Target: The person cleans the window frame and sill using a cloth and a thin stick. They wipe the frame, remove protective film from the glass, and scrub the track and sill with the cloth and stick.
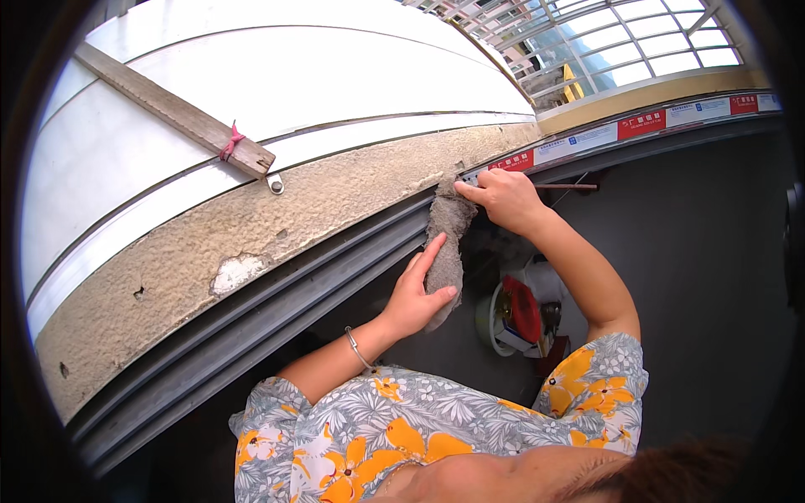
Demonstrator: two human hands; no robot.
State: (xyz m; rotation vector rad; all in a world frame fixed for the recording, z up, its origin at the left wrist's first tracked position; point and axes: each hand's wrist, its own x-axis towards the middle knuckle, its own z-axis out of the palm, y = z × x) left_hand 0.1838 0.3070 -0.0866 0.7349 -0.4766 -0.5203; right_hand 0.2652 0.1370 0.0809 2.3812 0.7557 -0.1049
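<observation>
A fuzzy grey cloth (449, 226) drapes over the dark metal sliding-window track (327, 264), its lower end hanging on the inner side. My left hand (415, 295) holds the cloth's middle and lower part, thumb and index finger lying along it and the other fingers partly behind. Higher up, my right hand (506, 198) has its index finger stretched onto the cloth's top, by the end of a window frame bar (566, 151) with red and white printed film. The remaining right fingers are curled, and whether they pinch any cloth is hidden.
Outside the track runs a rough, chipped plaster sill (188, 276). A wooden strip (182, 113) with a pink tie lies across white panels (207, 69). Metal window bars (604, 38) stand at upper right. Below, a pale tub (487, 320) holds a red item and other things.
</observation>
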